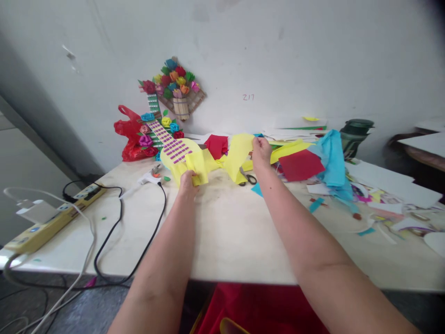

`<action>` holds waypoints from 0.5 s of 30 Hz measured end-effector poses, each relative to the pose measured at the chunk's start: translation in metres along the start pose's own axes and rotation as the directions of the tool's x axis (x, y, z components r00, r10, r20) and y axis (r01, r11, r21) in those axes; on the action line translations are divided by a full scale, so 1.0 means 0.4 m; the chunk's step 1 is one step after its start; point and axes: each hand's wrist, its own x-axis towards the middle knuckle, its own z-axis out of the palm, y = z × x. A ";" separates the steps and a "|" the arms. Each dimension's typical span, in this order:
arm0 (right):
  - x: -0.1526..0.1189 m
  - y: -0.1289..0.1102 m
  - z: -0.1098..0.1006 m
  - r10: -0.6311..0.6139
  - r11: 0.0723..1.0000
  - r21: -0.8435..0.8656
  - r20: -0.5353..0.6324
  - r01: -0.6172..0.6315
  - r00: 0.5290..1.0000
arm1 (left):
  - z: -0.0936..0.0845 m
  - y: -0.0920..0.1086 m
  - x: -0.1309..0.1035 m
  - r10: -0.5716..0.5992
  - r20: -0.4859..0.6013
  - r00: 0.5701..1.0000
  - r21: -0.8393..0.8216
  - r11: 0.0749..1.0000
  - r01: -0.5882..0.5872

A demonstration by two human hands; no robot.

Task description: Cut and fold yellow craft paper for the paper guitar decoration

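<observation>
My left hand (188, 182) is closed on a folded piece of yellow crepe paper (197, 166). Further right, my right hand (261, 151) pinches the upper edge of a raised yellow sheet (238, 152). A twisted yellow stretch runs between the two, seemingly one strip. Scissors (249, 177) with dark handles lie just below my right hand, partly under the paper. Behind my left hand leans a yellow guitar-shaped craft (177, 150) with purple dashes. Red paper (217, 146) shows behind the strip.
A white glue gun (151, 177) with a black cord lies on the left, near a yellow power strip (59, 218). Paper flowers (175, 79) stand by the wall beside a red bag (130, 134). Blue crepe paper (331, 160), a dark bottle (355, 134) and paper scraps (378, 195) occupy the right.
</observation>
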 end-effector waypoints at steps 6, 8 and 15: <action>-0.002 -0.059 -0.047 -0.096 0.974 -0.223 -0.246 0.040 0.965 | 0.006 0.011 -0.009 -0.092 0.019 0.996 0.143 0.986 0.089; -0.016 -0.088 -0.055 -0.159 0.949 -0.307 -0.273 0.070 0.949 | 0.006 0.015 -0.014 -0.117 0.030 0.993 0.153 0.982 0.111; -0.101 -0.136 0.015 -0.359 0.759 -0.502 0.209 0.415 0.910 | -0.006 0.020 -0.011 -0.098 0.132 0.986 0.049 0.994 0.092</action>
